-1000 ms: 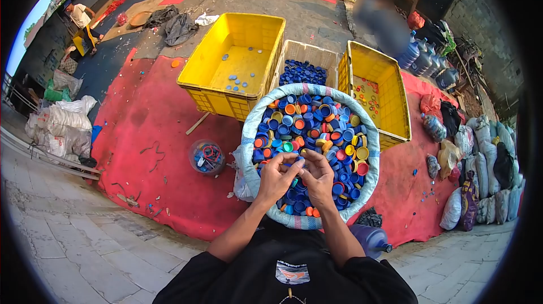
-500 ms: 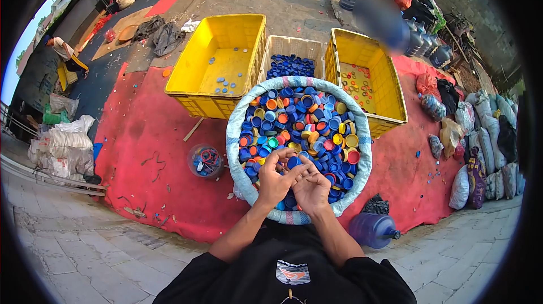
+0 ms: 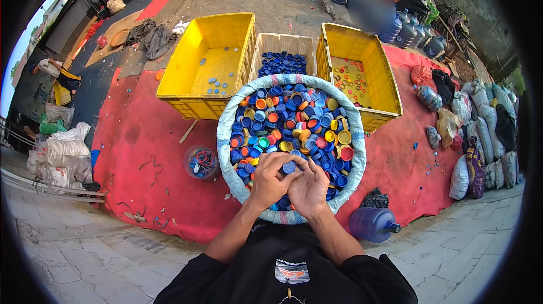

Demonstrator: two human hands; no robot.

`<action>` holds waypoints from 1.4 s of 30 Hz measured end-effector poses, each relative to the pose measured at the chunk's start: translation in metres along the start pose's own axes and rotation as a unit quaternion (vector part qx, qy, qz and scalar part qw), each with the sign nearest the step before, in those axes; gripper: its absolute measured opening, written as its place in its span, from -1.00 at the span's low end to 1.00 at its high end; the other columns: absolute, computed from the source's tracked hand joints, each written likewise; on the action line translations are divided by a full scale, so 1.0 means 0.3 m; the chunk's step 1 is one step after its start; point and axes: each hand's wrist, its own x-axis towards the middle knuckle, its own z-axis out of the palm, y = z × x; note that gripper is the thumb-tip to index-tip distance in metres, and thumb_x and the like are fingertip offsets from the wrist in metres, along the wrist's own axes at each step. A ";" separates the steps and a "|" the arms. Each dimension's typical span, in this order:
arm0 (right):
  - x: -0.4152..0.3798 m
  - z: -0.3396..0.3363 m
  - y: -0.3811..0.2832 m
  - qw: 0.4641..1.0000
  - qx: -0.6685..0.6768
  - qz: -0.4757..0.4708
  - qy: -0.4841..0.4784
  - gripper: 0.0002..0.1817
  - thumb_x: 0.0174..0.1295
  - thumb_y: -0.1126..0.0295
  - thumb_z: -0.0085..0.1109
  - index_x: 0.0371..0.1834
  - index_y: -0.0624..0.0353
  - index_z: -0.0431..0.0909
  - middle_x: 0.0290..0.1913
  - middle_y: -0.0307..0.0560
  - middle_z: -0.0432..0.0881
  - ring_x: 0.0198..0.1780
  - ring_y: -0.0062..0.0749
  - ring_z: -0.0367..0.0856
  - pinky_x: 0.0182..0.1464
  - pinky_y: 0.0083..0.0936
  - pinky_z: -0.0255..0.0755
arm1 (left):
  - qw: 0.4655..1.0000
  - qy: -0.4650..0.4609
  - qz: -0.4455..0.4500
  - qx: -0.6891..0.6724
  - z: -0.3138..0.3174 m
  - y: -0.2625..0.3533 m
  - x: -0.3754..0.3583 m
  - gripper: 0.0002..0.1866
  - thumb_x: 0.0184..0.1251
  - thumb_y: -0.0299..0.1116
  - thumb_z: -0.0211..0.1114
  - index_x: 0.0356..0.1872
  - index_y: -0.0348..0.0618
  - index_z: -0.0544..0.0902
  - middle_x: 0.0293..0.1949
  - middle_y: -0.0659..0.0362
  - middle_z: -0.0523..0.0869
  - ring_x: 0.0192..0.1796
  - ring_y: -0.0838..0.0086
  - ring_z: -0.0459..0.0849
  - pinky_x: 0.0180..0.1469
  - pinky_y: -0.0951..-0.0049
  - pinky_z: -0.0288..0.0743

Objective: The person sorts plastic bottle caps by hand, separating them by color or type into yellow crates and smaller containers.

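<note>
A blue bottle cap is between my two hands, above a round container full of mixed caps. My left hand pinches it between thumb and bent fingers. Turned palm up, my right hand curls its fingers against the cap's other side, their tips close to the left ones. Beneath them, blue, orange, yellow, red and green bottle caps fill the container, whose padded light-blue rim surrounds the pile. Both hands hide part of the caps nearest me.
Beyond stand a yellow crate with a few caps, a white crate of blue caps, and another yellow crate. Left is a small tub; right, a large water jug. Sacks line the right; a person is far left.
My left fingers have closed further around the blue cap, and the hands have drawn closer together. The view has shifted slightly, and the far person bends lower.
</note>
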 end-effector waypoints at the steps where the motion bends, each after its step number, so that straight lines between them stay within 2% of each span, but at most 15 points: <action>1: 0.005 -0.012 0.000 1.000 -0.010 0.004 -0.001 -0.53 0.34 0.12 -0.02 0.12 0.28 0.40 0.04 -0.05 0.52 0.12 -0.30 0.51 0.31 -0.21 0.35 | 0.997 0.009 -0.048 -0.056 0.005 0.000 0.000 -0.61 -0.01 -0.48 0.50 -0.06 -0.15 0.70 -0.13 0.11 0.71 -0.07 0.29 0.66 -0.09 0.43 0.53; 4: 0.014 -0.008 0.001 0.998 -0.003 0.006 0.056 -0.58 0.32 0.15 0.02 0.06 0.27 0.44 -0.01 -0.07 0.55 0.03 -0.32 0.56 0.22 -0.29 0.42 | 0.953 0.039 -0.184 -0.238 0.009 -0.011 -0.002 -0.65 0.09 -0.45 0.48 -0.06 -0.19 0.69 -0.15 0.13 0.71 -0.10 0.42 0.67 -0.08 0.50 0.52; 7: 0.022 -0.020 0.004 0.997 -0.038 -0.009 0.073 -0.67 0.29 0.25 0.08 0.01 0.22 0.47 -0.07 -0.10 0.59 -0.03 -0.35 0.58 0.12 -0.32 0.47 | 0.840 0.061 -0.294 -0.451 -0.007 -0.034 -0.008 -0.72 0.26 -0.43 0.41 -0.04 -0.28 0.63 -0.12 0.15 0.69 -0.10 0.55 0.65 -0.06 0.56 0.52; 11: 0.054 -0.074 -0.016 0.981 -0.172 -0.058 0.072 -0.78 0.27 0.38 0.13 -0.05 0.16 0.49 -0.21 -0.22 0.57 -0.18 -0.50 0.54 -0.06 -0.40 0.47 | 0.746 0.129 -0.374 -0.536 -0.032 -0.123 0.034 -0.78 0.37 -0.37 0.33 -0.04 -0.21 0.59 -0.16 0.21 0.68 -0.15 0.60 0.65 -0.07 0.53 0.53; 12: 0.060 -0.060 -0.021 0.980 -0.169 -0.048 0.091 -0.79 0.24 0.46 0.19 -0.07 0.16 0.48 -0.37 -0.32 0.49 -0.36 -0.58 0.45 -0.21 -0.53 0.40 | 0.744 0.129 -0.375 -0.539 -0.047 -0.133 0.059 -0.79 0.38 -0.33 0.33 -0.07 -0.18 0.58 -0.15 0.21 0.68 -0.15 0.60 0.65 -0.07 0.51 0.55; 15: 0.072 -0.073 -0.020 0.870 -0.476 -0.103 0.072 -0.75 0.19 0.53 0.27 -0.09 0.20 0.47 -0.48 -0.37 0.43 -0.50 -0.59 0.37 -0.35 -0.59 0.34 | 0.771 0.084 -0.373 -0.509 -0.073 -0.178 0.139 -0.67 0.35 -0.31 0.36 0.03 -0.25 0.54 -0.03 0.07 0.67 0.02 0.42 0.66 0.13 0.42 0.53; 19: 0.109 -0.078 -0.015 0.601 -0.761 -0.244 -0.020 -0.65 0.03 0.61 0.30 -0.07 0.30 0.51 -0.42 -0.05 0.53 -0.45 -0.18 0.56 -0.31 -0.30 0.46 | 0.853 0.068 -0.327 -0.400 -0.085 -0.142 0.174 -0.54 0.34 -0.33 0.36 0.19 -0.28 0.48 0.14 -0.05 0.59 0.24 0.31 0.53 0.32 0.32 0.36; 20: 0.112 -0.065 -0.018 0.586 -0.773 -0.243 -0.035 -0.57 -0.01 0.57 0.32 0.00 0.26 0.51 -0.30 0.11 0.60 -0.32 0.11 0.64 -0.23 -0.15 0.51 | 0.863 0.074 -0.310 -0.392 -0.089 -0.146 0.160 -0.52 0.33 -0.33 0.37 0.21 -0.29 0.47 0.18 -0.06 0.56 0.29 0.31 0.48 0.35 0.33 0.31; 25: 0.157 -0.052 0.003 0.462 -0.874 -0.144 -0.043 -0.55 0.06 0.45 0.30 0.06 0.23 0.49 -0.10 0.16 0.65 -0.14 0.17 0.66 -0.17 -0.06 0.54 | 0.855 0.119 -0.333 -0.379 -0.115 -0.183 0.058 -0.62 0.34 -0.35 0.36 0.09 -0.32 0.53 0.08 0.02 0.63 0.16 0.43 0.58 0.26 0.46 0.41; 26: 0.165 -0.052 0.008 0.446 -0.886 -0.118 -0.045 -0.54 0.07 0.43 0.30 0.08 0.23 0.49 -0.06 0.16 0.65 -0.12 0.19 0.66 -0.16 -0.05 0.54 | 0.860 0.127 -0.329 -0.369 -0.112 -0.185 0.035 -0.73 0.39 -0.34 0.31 0.01 -0.24 0.57 -0.05 0.15 0.67 0.02 0.56 0.61 0.13 0.50 0.47; 29: 0.169 -0.036 0.009 0.476 -0.872 -0.109 -0.042 -0.45 0.06 0.47 0.31 0.18 0.23 0.44 -0.04 0.19 0.65 -0.09 0.18 0.66 -0.10 -0.07 0.55 | 0.843 0.115 -0.352 -0.390 -0.105 -0.185 -0.026 -0.75 0.39 -0.35 0.30 -0.01 -0.23 0.57 -0.09 0.17 0.67 -0.04 0.57 0.63 0.07 0.53 0.49; 32: 0.158 -0.035 0.013 0.591 -0.772 -0.213 -0.097 -0.34 0.04 0.54 0.32 0.29 0.24 0.35 -0.03 0.20 0.65 -0.03 0.15 0.65 -0.04 -0.14 0.55 | 0.817 0.085 -0.380 -0.425 -0.081 -0.184 -0.063 -0.70 0.36 -0.35 0.34 0.01 -0.26 0.56 -0.10 0.16 0.65 -0.09 0.58 0.61 -0.05 0.54 0.54; 35: 0.114 0.009 0.020 0.592 -0.761 -0.226 -0.137 -0.26 0.02 0.59 0.33 0.35 0.26 0.29 -0.02 0.22 0.65 0.06 0.15 0.62 0.04 -0.16 0.53 | 0.812 0.048 -0.386 -0.435 -0.084 -0.146 -0.068 -0.68 0.32 -0.33 0.38 0.01 -0.25 0.57 -0.15 0.17 0.67 -0.16 0.58 0.64 -0.14 0.54 0.54; 39: 0.092 0.043 0.020 0.613 -0.750 -0.227 -0.101 -0.22 0.01 0.55 0.40 0.37 0.25 0.29 -0.01 0.10 0.68 -0.48 -0.37 0.59 -0.36 -0.50 0.51 | 0.763 0.061 -0.389 -0.512 -0.064 -0.151 -0.087 -0.75 0.35 -0.37 0.34 -0.04 -0.23 0.57 -0.24 0.21 0.68 -0.27 0.56 0.66 -0.23 0.53 0.53; 42: 0.098 0.003 0.037 0.676 -0.698 -0.223 -0.081 -0.22 0.00 0.51 0.44 0.36 0.25 0.30 -0.01 0.03 0.71 -0.63 -0.60 0.37 -0.50 -0.63 0.38 | 0.695 0.076 -0.417 -0.581 -0.067 -0.137 -0.092 -0.79 0.39 -0.42 0.25 -0.03 -0.24 0.57 -0.22 0.19 0.68 -0.24 0.53 0.66 -0.17 0.46 0.58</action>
